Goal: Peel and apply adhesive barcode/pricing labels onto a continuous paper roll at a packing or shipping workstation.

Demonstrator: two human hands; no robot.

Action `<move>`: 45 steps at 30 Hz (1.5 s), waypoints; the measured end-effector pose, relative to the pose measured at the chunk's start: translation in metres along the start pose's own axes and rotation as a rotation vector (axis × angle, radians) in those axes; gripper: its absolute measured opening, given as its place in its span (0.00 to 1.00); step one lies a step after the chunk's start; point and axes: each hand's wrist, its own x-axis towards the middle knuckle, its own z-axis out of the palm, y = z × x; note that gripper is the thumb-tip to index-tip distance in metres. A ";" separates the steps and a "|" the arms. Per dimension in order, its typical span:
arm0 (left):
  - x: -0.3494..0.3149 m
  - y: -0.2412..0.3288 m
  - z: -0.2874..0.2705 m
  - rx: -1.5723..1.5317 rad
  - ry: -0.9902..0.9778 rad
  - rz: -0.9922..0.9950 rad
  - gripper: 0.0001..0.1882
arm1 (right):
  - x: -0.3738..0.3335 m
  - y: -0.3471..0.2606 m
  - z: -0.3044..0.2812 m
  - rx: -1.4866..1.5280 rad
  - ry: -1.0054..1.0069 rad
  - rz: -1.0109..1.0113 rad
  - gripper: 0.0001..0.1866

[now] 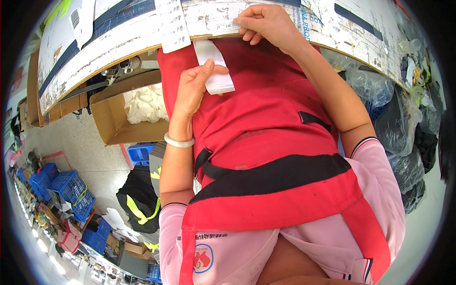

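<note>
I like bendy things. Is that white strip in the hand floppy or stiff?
Probably floppy: the white strip hangs down from the table edge and curves where the left hand pinches it. It looks thin like paper, so likely very light. It might tear if tugged hard.

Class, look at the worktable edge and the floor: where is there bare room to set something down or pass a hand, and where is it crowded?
Free: the floor beside the cardboard box. Crowded: the table edge, covered with labels where the right hand presses; the left hand holds a white strip; the blue crates.
</note>
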 end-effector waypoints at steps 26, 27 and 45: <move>0.002 -0.004 -0.003 -0.009 -0.014 -0.004 0.19 | -0.004 -0.009 0.004 -0.011 0.027 0.024 0.10; 0.002 -0.004 -0.002 -0.006 -0.006 0.025 0.19 | -0.004 -0.009 0.004 -0.025 0.028 0.009 0.10; 0.001 -0.004 -0.002 -0.081 0.000 0.027 0.19 | -0.024 -0.009 0.007 -0.052 -0.003 -0.290 0.12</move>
